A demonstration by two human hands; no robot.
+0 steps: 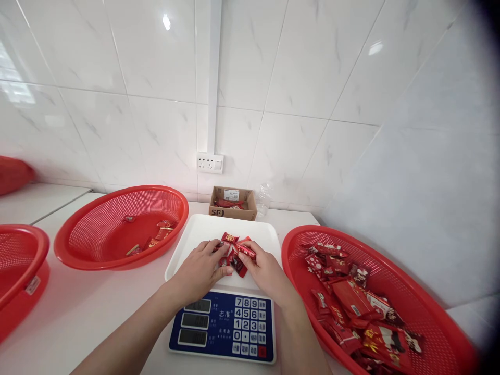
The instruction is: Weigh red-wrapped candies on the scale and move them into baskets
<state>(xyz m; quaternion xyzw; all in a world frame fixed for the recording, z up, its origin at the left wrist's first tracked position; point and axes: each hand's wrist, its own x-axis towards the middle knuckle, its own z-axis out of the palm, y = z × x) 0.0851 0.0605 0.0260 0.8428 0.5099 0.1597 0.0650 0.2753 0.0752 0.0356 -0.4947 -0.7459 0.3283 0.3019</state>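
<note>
A small heap of red wrapped candies lies on the white tray of a blue-faced electronic scale. My left hand rests on the tray with its fingers curled round the left side of the heap. My right hand closes in from the right, fingers pinched on a red candy wrapper. Both hands meet over the candies at the tray's front half.
A red mesh basket full of red candy packets sits at the right. Another red basket with a few candies sits at the left, a third at the far left edge. A small cardboard box stands by the tiled wall.
</note>
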